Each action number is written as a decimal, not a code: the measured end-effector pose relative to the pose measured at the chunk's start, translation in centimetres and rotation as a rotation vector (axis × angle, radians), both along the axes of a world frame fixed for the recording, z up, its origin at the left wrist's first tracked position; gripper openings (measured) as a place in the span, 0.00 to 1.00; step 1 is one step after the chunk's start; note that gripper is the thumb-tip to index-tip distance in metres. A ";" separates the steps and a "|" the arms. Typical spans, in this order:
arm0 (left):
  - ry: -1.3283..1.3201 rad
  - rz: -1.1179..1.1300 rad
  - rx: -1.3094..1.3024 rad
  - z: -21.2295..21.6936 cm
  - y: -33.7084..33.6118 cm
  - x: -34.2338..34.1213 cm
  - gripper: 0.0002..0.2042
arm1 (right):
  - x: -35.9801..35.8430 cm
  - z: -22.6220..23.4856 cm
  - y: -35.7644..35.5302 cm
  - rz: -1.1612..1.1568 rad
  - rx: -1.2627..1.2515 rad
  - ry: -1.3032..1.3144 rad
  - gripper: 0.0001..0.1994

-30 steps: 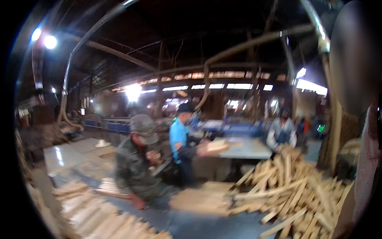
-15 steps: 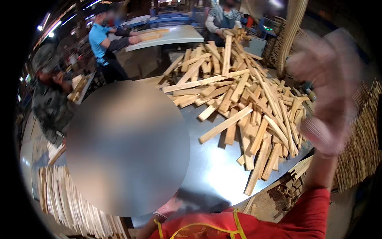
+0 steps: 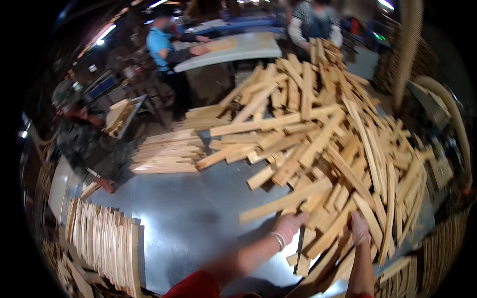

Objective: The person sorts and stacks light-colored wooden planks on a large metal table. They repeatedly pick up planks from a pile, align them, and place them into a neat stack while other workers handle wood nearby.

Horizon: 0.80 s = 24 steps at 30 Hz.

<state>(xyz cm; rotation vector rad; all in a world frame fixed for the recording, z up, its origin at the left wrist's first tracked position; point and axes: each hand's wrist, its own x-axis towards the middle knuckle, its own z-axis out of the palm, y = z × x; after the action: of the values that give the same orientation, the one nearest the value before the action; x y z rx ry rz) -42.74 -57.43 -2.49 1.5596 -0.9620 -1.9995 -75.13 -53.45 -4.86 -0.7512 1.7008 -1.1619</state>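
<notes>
Wood slats (image 3: 318,149) heaped on table (image 3: 189,213); left hand (image 3: 290,226), right hand (image 3: 358,228) touching them.

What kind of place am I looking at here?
Most likely a woodworking or timber-sorting workshop. A big loose pile of cut wooden slats covers a metal table, with neat stacks beside it. Both hands, left hand and right hand, reach into the pile, and other people work at nearby tables.

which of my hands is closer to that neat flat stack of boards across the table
Left. Your left hand sits at the near edge of the loose wood pile, on the side toward the neat stack of boards. Your right hand lies further right, farther from it.
</notes>
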 end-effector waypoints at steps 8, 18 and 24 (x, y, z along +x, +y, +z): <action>0.413 0.264 0.034 -0.1 -5.2 -3.6 0.27 | 2.3 -0.6 -5.2 0.061 -0.218 -0.661 0.26; -0.593 -0.293 -0.724 9.4 -3.7 4.6 0.20 | 20.0 4.7 0.4 -0.155 -0.032 -0.800 0.13; -0.389 0.001 -0.831 5.7 14.5 23.2 0.27 | 35.2 2.2 13.2 0.072 -0.086 -0.772 0.19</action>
<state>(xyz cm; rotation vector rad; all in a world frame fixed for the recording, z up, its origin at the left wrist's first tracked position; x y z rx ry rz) -19.54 -42.96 3.20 1.4327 -1.6545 -1.0383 -39.91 -40.24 -2.68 -0.3315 0.9764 -1.2618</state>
